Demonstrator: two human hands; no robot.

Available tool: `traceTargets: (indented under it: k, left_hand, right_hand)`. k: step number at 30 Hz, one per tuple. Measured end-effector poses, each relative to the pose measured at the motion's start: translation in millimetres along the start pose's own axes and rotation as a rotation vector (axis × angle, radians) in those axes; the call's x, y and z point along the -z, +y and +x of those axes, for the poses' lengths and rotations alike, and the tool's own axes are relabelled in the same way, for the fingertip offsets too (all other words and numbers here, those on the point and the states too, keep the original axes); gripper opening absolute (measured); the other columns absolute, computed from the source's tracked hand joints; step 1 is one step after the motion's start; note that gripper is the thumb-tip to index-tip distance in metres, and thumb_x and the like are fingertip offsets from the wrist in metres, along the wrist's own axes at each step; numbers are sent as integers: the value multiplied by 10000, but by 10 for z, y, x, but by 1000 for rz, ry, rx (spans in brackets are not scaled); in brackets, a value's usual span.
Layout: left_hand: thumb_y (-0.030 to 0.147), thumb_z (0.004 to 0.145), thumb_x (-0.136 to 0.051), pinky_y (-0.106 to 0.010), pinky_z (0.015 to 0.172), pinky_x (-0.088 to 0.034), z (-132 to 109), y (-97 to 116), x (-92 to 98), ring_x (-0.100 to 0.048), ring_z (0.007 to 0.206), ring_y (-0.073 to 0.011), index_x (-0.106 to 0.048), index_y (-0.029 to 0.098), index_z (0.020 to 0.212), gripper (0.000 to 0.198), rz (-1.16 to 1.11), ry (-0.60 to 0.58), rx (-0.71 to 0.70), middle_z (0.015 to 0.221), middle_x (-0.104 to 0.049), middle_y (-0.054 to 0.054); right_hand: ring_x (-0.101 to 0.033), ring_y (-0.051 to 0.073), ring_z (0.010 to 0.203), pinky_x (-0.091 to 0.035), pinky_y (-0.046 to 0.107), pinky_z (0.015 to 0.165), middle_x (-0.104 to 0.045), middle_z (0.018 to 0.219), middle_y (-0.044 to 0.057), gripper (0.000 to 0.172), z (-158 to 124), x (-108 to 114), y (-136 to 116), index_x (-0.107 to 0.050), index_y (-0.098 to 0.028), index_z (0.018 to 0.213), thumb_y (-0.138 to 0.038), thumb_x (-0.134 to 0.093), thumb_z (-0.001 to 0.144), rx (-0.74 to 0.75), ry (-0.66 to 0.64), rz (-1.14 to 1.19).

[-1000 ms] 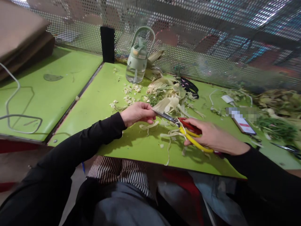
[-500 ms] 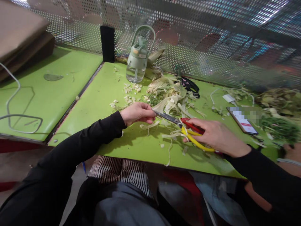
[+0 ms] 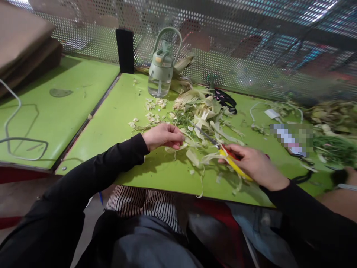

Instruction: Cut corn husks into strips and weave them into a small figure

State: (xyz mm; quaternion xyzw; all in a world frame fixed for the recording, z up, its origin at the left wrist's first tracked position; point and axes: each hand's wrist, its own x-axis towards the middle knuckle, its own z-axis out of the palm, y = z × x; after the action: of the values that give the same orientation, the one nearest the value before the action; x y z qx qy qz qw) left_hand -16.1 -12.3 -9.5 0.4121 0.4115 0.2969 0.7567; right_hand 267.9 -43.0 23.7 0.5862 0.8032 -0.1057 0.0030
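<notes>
My right hand (image 3: 254, 164) is closed round scissors (image 3: 223, 150) with yellow and red handles, the blades pointing up-left toward a heap of pale husk strips (image 3: 201, 111). My left hand (image 3: 164, 135) rests on the green table (image 3: 119, 115) with its fingers curled, pinching a pale husk strip (image 3: 178, 147) near the blade tips. Cut husk pieces lie scattered between and below both hands.
A pale green water bottle (image 3: 163, 67) stands at the back by a perforated metal screen (image 3: 223, 41). A phone (image 3: 290, 139) and white cable (image 3: 272, 113) lie at right, beside green stalks (image 3: 331, 145). Another person's arm (image 3: 341, 186) enters at far right. Black scissors (image 3: 224, 99) lie behind the heap.
The scissor blades have closed and swung away from my left hand, toward the heap. The wide husk piece at the blades is gone; cut strips lie by my left fingers. Another person's arm came in.
</notes>
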Motion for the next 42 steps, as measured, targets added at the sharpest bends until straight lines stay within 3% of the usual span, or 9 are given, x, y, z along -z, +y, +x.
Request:
traceTargets:
  k: [6,8,11,15,21,30,34,37,42]
  left_hand:
    - [2,887,-594,-160,574,-511,-2,9,15,-579,486,-26,-577,97,703,208,-126,44,-126,631,-670,-10]
    - [0,891,-585,-160,577,-508,-4,2,13,-580,494,-25,-572,101,721,198,-143,43,-160,646,-674,-5]
    - [15,890,-593,-159,575,-500,-18,-20,-19,-583,500,-27,-563,113,738,183,-138,22,-193,656,-676,4]
    - [11,876,-591,-153,564,-494,-53,-62,-85,-594,502,-29,-552,124,744,179,-110,-25,-239,656,-677,14]
    - [77,822,-690,-156,561,-513,-50,-104,-26,-620,518,-39,-555,124,777,150,-81,-60,-346,659,-677,28]
    - [157,858,-681,-169,586,-544,-42,-111,-4,-637,591,-50,-552,129,816,139,21,-78,-363,724,-692,2]
    - [228,859,-688,-197,638,-567,-45,-173,-42,-669,653,-75,-573,128,872,153,90,-85,-514,750,-696,-9]
    - [271,837,-708,-205,634,-558,-67,-211,-48,-657,637,-83,-607,121,921,200,282,-9,-678,730,-690,-12]
    - [279,838,-692,-198,554,-502,-110,-210,-47,-588,564,-74,-645,114,893,181,566,164,-798,688,-674,-20]
  right_hand:
    - [-633,263,623,-425,335,557,-705,759,113,444,91,-65,244,-670,-202,1002,-573,-449,898,-182,-26,-167]
    - [-689,313,801,-502,384,679,-725,896,140,428,86,-64,227,-667,-189,1105,-506,-469,897,-91,41,-135]
    - [-640,342,1126,-502,483,943,-675,1204,159,436,54,-68,-40,-626,-193,1251,-436,-459,930,92,300,-29]
    - [-684,234,981,-567,404,879,-677,1217,104,519,116,-155,-586,-553,-220,1347,-424,-649,880,261,347,396]
    - [-657,152,732,-555,308,708,-701,873,19,194,371,-384,-826,-665,-216,1001,-352,-704,869,323,464,677]
    - [-665,135,711,-533,263,664,-729,834,9,76,408,-471,-769,-678,-227,911,-166,-693,868,512,755,411]
    - [-626,111,645,-509,245,604,-709,800,-8,8,364,-490,-812,-669,-228,904,-233,-667,897,322,671,676]
    - [-564,90,586,-468,221,543,-657,734,-30,80,352,-486,-844,-666,-226,900,-305,-676,895,200,551,914]
    - [-557,83,597,-475,218,576,-633,712,-38,90,375,-486,-840,-660,-223,859,-305,-684,887,215,479,1002]
